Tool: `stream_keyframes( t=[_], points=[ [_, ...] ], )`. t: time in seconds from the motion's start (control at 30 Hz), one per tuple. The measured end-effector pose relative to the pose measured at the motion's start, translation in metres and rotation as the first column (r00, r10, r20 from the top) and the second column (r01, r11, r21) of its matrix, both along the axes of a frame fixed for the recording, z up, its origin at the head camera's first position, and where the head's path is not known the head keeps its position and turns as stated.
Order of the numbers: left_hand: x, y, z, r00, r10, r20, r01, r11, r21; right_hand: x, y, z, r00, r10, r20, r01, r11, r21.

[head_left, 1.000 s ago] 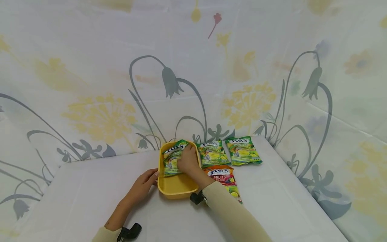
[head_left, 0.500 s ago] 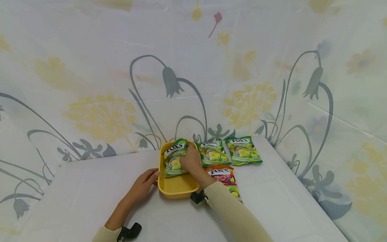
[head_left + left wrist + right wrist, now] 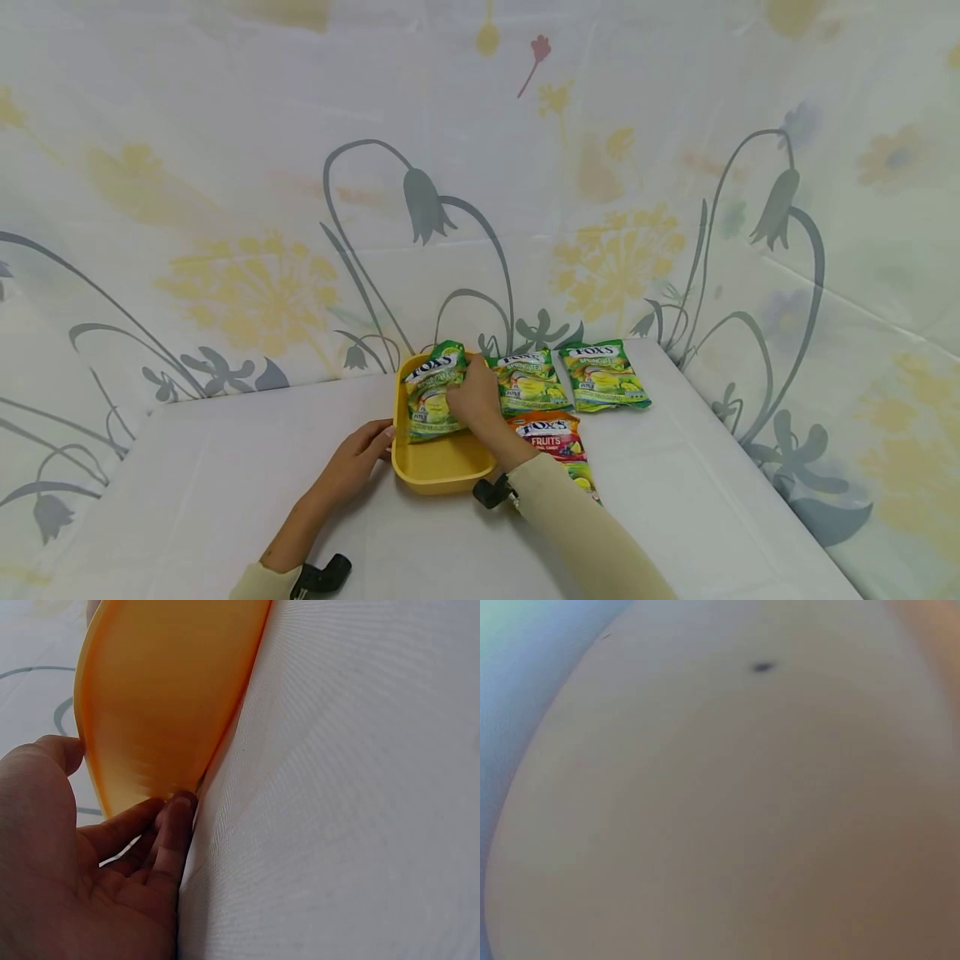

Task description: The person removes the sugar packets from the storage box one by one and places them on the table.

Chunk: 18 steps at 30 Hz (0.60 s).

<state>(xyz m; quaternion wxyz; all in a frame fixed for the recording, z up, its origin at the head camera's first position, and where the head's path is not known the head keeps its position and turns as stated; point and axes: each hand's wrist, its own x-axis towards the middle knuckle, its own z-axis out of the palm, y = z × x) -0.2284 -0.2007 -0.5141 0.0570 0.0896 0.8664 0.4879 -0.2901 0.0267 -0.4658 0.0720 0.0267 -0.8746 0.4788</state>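
A yellow plastic tray (image 3: 444, 473) sits on the table with a green Fox's Spring Tea candy bag (image 3: 435, 400) tilted inside it, its top end overlapping the far rim. My right hand (image 3: 476, 396) reaches over the tray's right side and grips that bag by its right edge; the fingertips are hidden. At the tray's left wall my left hand (image 3: 360, 458) holds the tray. In the left wrist view the thumb meets the rim and the curled fingers (image 3: 174, 832) press low on the outer wall. Only blurred skin fills the right wrist view.
Right of the tray lie two more green candy bags (image 3: 531, 383), (image 3: 603, 375) side by side. An orange-red Fox's Fruits bag (image 3: 551, 442) lies in front of them, partly behind the right forearm. A flower-printed cloth wall (image 3: 450, 275) rises behind the white table (image 3: 675, 500).
The candy bag in the tray has shifted slightly and its top end has risen a little over the far rim. My right hand moved slightly right; the left hand stays put.
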Motion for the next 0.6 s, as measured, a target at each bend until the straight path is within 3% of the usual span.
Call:
stream_keyframes(
  t=[0.6],
  points=[
    [0.000,-0.001,0.000,1.000,-0.006,-0.004,0.006,1.000,0.013,0.015,0.015,0.031,0.999,-0.019,-0.050,0.010,0.987,-0.160]
  ],
)
